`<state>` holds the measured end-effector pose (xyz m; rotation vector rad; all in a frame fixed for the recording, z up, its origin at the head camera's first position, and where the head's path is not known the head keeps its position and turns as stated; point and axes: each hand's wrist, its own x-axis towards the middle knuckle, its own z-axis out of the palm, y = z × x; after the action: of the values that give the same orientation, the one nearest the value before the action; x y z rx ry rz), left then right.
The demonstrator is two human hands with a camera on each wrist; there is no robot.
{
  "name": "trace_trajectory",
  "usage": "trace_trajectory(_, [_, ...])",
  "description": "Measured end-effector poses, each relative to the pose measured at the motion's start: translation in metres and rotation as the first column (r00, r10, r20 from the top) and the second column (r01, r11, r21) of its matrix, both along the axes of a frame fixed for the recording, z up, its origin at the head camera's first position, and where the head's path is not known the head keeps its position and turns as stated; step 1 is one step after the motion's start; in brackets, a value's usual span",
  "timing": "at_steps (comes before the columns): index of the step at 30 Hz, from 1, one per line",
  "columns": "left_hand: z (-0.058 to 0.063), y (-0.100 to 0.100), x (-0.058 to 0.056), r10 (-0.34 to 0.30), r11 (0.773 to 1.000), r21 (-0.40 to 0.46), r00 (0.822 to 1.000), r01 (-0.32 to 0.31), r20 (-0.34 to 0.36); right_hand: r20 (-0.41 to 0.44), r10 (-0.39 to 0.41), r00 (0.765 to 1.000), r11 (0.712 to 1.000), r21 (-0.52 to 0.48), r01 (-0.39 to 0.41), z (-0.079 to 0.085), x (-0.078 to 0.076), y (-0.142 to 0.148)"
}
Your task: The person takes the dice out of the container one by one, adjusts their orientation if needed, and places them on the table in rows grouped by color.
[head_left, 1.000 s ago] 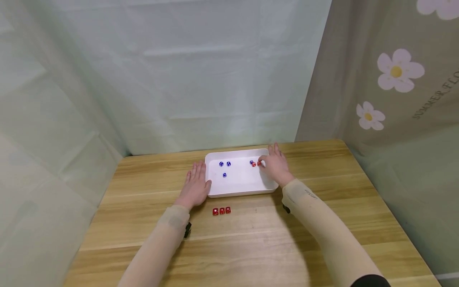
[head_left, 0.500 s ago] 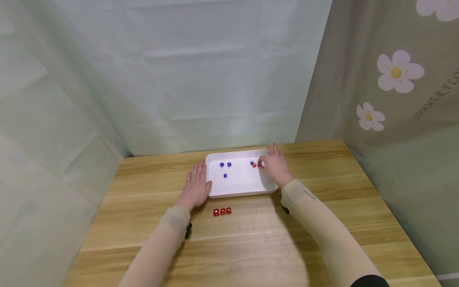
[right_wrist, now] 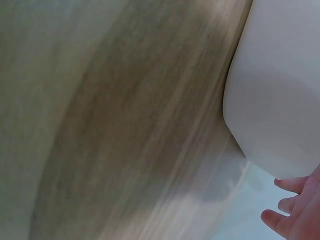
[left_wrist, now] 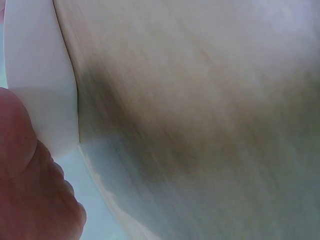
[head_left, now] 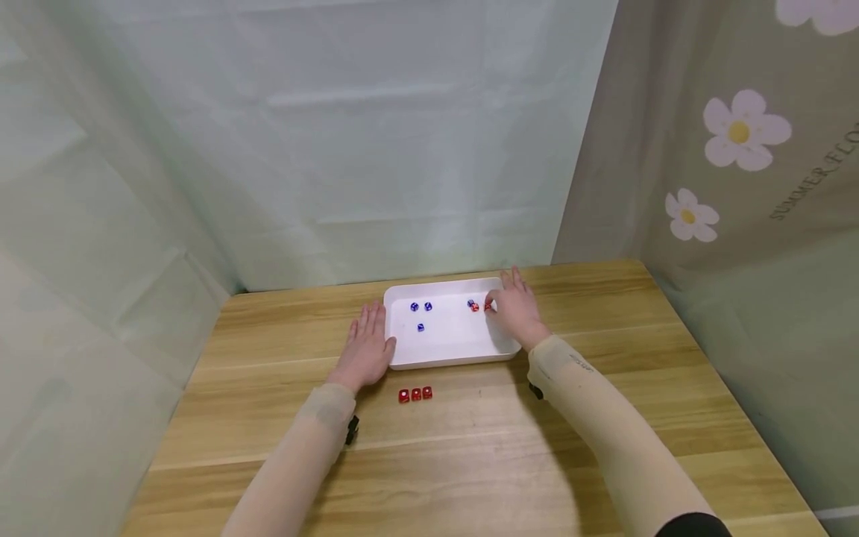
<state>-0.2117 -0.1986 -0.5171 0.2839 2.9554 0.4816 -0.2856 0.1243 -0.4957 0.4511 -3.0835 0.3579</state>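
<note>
A white tray (head_left: 456,339) lies on the table, its outer wall also showing in both wrist views. My left hand (head_left: 365,350) rests against the tray's left side, fingers straight. Over the right rim reaches my right hand (head_left: 518,309); its thumb and index finger pinch a red die (head_left: 488,306), partly hidden by them. Just left of that, another red die (head_left: 475,307) sits against a blue die (head_left: 470,303). Toward the tray's left end are a blue die (head_left: 414,306), a second blue die (head_left: 428,306) and a third blue die (head_left: 420,327).
Three red dice (head_left: 416,394) stand in a row on the wooden table (head_left: 483,462), in front of the tray. A pale cloth (head_left: 403,149) hangs behind the table's back edge. At the right hangs a flowered cloth (head_left: 745,186).
The red die at my right fingertips has shifted very slightly right, away from the other red die. My left hand and the tray have stayed in place.
</note>
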Motion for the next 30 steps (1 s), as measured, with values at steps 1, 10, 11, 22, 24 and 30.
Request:
trace_trajectory(1, [0.000,0.000,0.000,0.001,1.000,0.002,1.000,-0.001,0.003,0.000,-0.002,1.000,1.000,-0.004,0.002,-0.001,0.000,0.001])
trace_trajectory(10, [0.000,0.000,-0.003,-0.004,1.000,0.008,1.000,0.004,-0.002,-0.014,-0.008,1.000,1.000,0.002,0.008,-0.002,0.000,0.004])
trace_trajectory(11, [0.000,0.000,-0.003,-0.004,1.000,0.007,1.000,0.004,-0.002,-0.015,-0.008,1.000,1.000,0.003,0.008,-0.002,0.000,0.004])
trace_trajectory(22, [0.000,-0.001,-0.002,-0.002,1.000,-0.011,1.000,0.002,-0.003,-0.018,0.001,1.000,0.997,-0.074,-0.002,0.004,0.010,0.009])
trace_trajectory(24, [0.000,-0.002,-0.003,0.000,1.000,-0.008,1.000,0.000,0.000,-0.028,0.008,1.000,0.997,-0.082,-0.010,0.005,0.013,0.008])
trace_trajectory(30, [-0.001,-0.004,-0.003,-0.002,1.000,-0.007,1.000,0.002,0.000,-0.052,0.036,0.998,0.993,-0.110,-0.041,0.005,0.025,0.002])
